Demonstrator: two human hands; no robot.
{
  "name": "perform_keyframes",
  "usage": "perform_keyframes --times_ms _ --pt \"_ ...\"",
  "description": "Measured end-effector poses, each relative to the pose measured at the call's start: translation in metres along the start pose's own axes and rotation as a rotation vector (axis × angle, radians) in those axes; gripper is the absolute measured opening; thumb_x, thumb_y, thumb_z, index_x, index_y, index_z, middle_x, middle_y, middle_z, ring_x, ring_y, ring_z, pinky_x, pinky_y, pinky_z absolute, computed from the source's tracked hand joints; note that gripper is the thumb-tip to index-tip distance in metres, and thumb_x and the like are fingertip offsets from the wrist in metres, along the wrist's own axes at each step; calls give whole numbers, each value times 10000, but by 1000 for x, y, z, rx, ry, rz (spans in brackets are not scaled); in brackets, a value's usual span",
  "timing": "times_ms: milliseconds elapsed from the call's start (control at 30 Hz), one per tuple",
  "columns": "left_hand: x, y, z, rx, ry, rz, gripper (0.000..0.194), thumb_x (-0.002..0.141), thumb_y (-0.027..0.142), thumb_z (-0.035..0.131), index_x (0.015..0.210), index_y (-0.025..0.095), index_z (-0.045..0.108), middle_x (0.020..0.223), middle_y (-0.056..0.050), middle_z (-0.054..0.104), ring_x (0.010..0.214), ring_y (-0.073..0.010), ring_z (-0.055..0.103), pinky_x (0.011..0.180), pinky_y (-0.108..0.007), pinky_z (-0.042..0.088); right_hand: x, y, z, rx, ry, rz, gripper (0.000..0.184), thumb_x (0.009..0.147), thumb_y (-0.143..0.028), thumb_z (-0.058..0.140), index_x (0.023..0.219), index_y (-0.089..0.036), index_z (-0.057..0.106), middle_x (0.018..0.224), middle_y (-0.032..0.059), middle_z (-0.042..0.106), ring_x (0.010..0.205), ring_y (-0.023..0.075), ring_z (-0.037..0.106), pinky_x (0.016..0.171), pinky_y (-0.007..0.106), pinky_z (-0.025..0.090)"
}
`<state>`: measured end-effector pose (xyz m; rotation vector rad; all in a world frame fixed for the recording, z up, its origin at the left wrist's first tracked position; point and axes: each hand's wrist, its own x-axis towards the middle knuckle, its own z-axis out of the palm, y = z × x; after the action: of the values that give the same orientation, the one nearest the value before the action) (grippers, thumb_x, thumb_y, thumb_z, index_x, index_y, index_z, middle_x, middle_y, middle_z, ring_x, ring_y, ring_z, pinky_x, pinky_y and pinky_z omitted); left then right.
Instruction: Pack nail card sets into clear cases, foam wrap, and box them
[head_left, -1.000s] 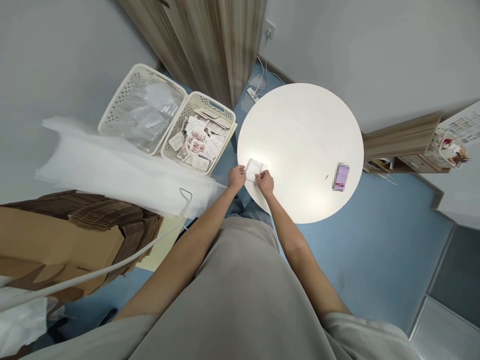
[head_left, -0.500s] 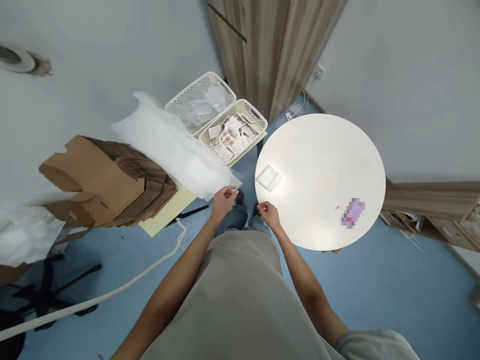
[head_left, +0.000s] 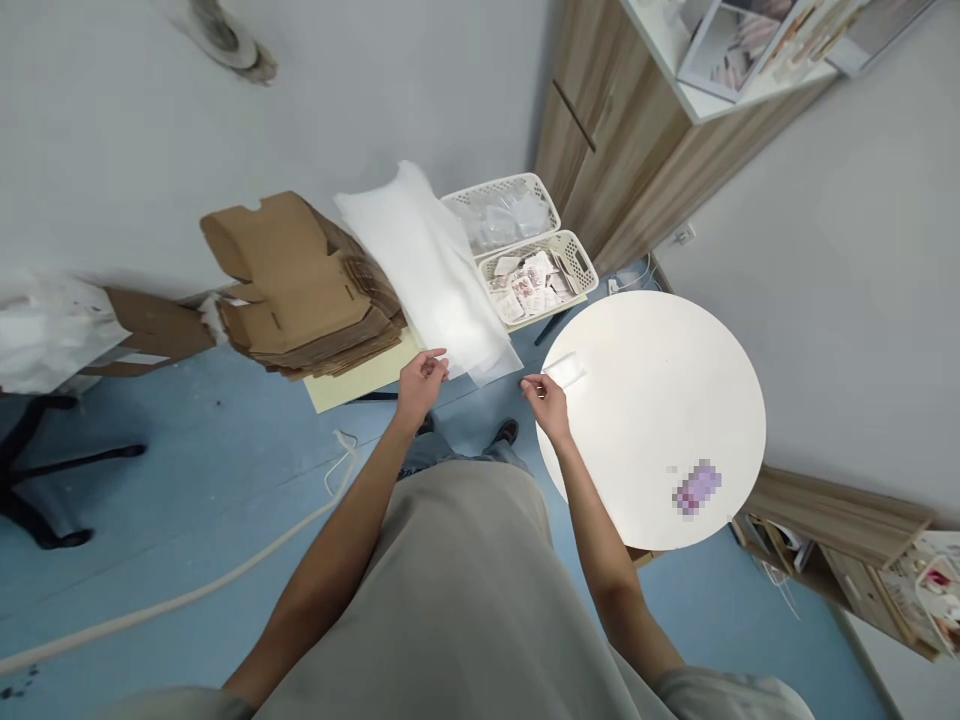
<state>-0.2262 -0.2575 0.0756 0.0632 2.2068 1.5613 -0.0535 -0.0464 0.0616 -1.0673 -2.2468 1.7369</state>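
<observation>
Hovering near the white sheets (head_left: 442,270): left hand (head_left: 418,388), thumb and index slightly apart, sheets at its 1 o'clock, contact unclear. Right hand (head_left: 549,406) over round table (head_left: 660,400), 9 o'clock edge; fingers bunched, can't tell if gripping. Pale packet (head_left: 567,369) on tabletop, right hand's 1 o'clock.

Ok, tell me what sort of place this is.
Probably a packing corner in a workroom or small office: stacked brown cardboard, white sheets beside it, and a basket of small printed packets.
</observation>
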Motion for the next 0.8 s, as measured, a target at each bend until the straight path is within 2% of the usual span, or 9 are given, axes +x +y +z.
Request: perform_keyframes --times_ms 100,200,333,433,600,700,800 --pt "21 1 -36 -42 62 10 398 922 453 652 1219 199 727 944 -63 727 922 -223 758 918 -400 653 6 -26 21 25 15 -47 346 973 -529 643 1120 -226 723 1011 77 807 919 265 799 911 411 637" --pt "40 -1 -80 30 124 69 365 938 364 621 1246 196 720 1114 -107 765 1033 -238 756 993 -425 633 11 -56 53 -13 23 -68 387 999 -546 608 1160 -211 719 1081 98 806 937 264 804 870 402 649" --pt "60 -7 -139 347 214 197 337 961 320 616 1263 215 722 1295 -136 735 1279 -314 674 1186 -491 516 12 -95 111 -29 -11 -115 367 995 -527 632 1156 -212 730 1079 92 809 922 257 806 874 395 645" --pt "76 -16 -172 548 201 233 357 946 357 671 1271 220 727 1325 -160 710 1370 -387 604 1235 -538 446 8 -115 154 -39 -39 -154 324 988 -499 655 1141 -226 738 1070 79 813 916 253 802 902 399 636" --pt "104 -31 -202 650 47 236 342 956 370 660 1248 216 749 1232 -177 737 1281 -411 638 1190 -537 466 0 -133 210 -48 -28 -155 299 993 -480 644 1140 -237 738 1108 78 814 929 248 793 896 390 635" --pt "113 -37 -211 680 -3 288 372 950 438 690 1237 213 763 1236 -187 738 1285 -421 630 1188 -533 459 -3 -141 231 -51 -4 -137 298 996 -478 637 1133 -233 736 1116 78 811 910 237 791 888 380 634" --pt "116 -39 -216 706 -59 350 354 973 474 670 1190 219 785 1231 -189 746 1267 -416 645 1162 -520 472 -3 -149 243 -69 11 -121 307 1002 -491 627 1130 -234 737 1132 76 811 909 227 791 896 372 634"
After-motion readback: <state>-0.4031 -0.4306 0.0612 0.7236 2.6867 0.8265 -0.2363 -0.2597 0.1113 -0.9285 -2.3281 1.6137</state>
